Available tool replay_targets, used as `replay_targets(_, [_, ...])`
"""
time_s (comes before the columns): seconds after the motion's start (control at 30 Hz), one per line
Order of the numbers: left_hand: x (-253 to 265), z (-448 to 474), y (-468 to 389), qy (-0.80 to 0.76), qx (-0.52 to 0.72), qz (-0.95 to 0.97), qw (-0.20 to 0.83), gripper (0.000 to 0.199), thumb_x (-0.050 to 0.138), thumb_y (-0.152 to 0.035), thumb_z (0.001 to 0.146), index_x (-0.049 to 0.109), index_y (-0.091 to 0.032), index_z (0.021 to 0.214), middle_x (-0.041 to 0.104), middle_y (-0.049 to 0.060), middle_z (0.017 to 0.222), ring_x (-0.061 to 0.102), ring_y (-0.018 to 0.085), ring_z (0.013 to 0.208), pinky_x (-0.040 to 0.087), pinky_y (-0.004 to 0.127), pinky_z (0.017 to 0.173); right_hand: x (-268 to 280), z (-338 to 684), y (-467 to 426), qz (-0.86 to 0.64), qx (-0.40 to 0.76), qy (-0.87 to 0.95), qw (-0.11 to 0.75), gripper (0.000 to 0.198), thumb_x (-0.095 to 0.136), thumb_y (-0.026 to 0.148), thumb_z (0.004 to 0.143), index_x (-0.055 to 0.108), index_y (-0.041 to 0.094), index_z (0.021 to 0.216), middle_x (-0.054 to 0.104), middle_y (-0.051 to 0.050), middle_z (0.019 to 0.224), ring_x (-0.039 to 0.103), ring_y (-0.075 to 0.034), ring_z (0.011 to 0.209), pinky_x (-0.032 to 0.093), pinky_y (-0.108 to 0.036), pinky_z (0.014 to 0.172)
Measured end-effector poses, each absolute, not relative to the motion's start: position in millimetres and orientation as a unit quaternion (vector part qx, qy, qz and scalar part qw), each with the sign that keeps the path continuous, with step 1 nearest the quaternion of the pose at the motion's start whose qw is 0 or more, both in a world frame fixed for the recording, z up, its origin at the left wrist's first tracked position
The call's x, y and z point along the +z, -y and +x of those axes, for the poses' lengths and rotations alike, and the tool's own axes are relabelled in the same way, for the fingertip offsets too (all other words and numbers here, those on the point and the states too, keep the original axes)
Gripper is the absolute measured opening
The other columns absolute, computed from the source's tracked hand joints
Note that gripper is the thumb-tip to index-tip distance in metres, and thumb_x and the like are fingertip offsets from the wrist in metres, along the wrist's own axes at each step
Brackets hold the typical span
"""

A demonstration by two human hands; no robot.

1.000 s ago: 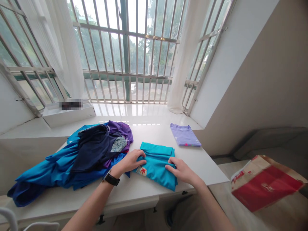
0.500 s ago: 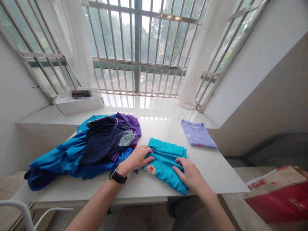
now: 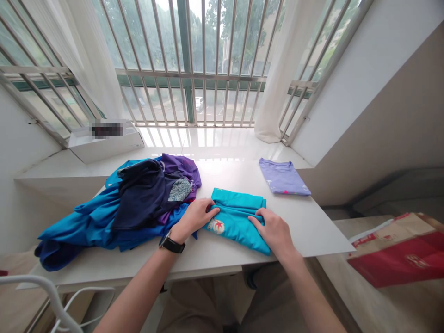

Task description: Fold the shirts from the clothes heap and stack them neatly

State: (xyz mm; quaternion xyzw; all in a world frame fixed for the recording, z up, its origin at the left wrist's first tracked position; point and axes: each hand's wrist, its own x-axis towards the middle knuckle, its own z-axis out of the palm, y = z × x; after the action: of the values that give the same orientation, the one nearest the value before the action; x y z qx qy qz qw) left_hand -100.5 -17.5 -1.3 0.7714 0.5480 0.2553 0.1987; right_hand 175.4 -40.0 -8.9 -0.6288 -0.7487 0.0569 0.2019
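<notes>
A folded turquoise garment [image 3: 239,224] with a red star print lies near the front edge of the white table; its exact kind cannot be made out. My left hand [image 3: 196,213], below a black watch [image 3: 172,243], grips its left side, with the thumb over the cloth. At the right side, my right hand [image 3: 274,226] pinches a fold between thumb and fingers. Left of the garment is a loose heap of clothes, with a dark navy piece [image 3: 142,199] on top of blue cloth [image 3: 83,222] and purple cloth [image 3: 183,169].
A neatly folded lavender T-shirt [image 3: 284,178] lies at the table's back right. On the window ledge at back left stands a white box [image 3: 107,144]. A red and tan paper bag [image 3: 398,252] is beyond the table's right edge. White tubing [image 3: 52,296] curves at the lower left.
My fingers have closed on the turquoise garment's sides. Its near corner, earlier at the table's front edge, now lies slightly farther in. The view has tilted down.
</notes>
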Motion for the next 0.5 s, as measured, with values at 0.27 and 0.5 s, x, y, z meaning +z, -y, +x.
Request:
replay_targets(0.27, [-1,-100,20,-0.524,0.260,0.809,0.064,0.015,0.064,-0.033,0.088,0.060,-0.021,0.096,0.061,0.007,0.112,0.058,0.025,0.104,0.050,0.039,0.092,-10,170,36,-0.531,-0.048,0.811,0.241,0.012,0.056,0.022,0.091,0.067,0.022,0.096,0.059,-0.013,0.129,0.052,-0.032,0.119,0.045,-0.047,0.096])
replay_targets(0.5, [-8,-100,17,-0.435,0.249,0.863,0.053,0.014,0.056,-0.022,0.095,0.065,-0.022,0.107,0.054,0.009,0.140,0.042,0.029,0.136,0.038,0.049,0.114,-26,170,37,-0.534,-0.045,0.805,0.254,0.022,0.050,0.023,0.095,0.068,0.019,0.106,0.064,-0.013,0.127,0.054,-0.030,0.120,0.045,-0.046,0.097])
